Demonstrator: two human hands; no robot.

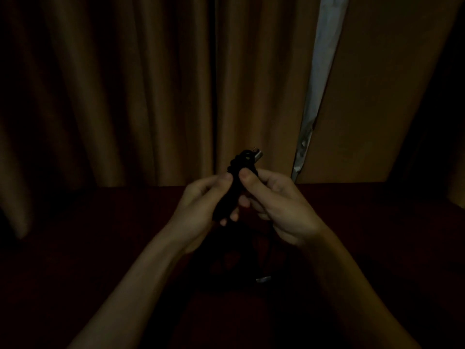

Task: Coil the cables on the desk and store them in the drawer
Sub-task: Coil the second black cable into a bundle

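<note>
Black cable bundle (235, 185) with a silvery plug on top is pinched upright between left hand (201, 202) and right hand (274, 202) above the dark red desk (100, 235) (probably to keep its coils tight), drawer unseen.

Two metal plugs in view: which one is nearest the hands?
The upper plug, poking out above both thumbs atop the black cable bundle that the left hand and right hand grip. The lower plug sits below the wrists.
</note>
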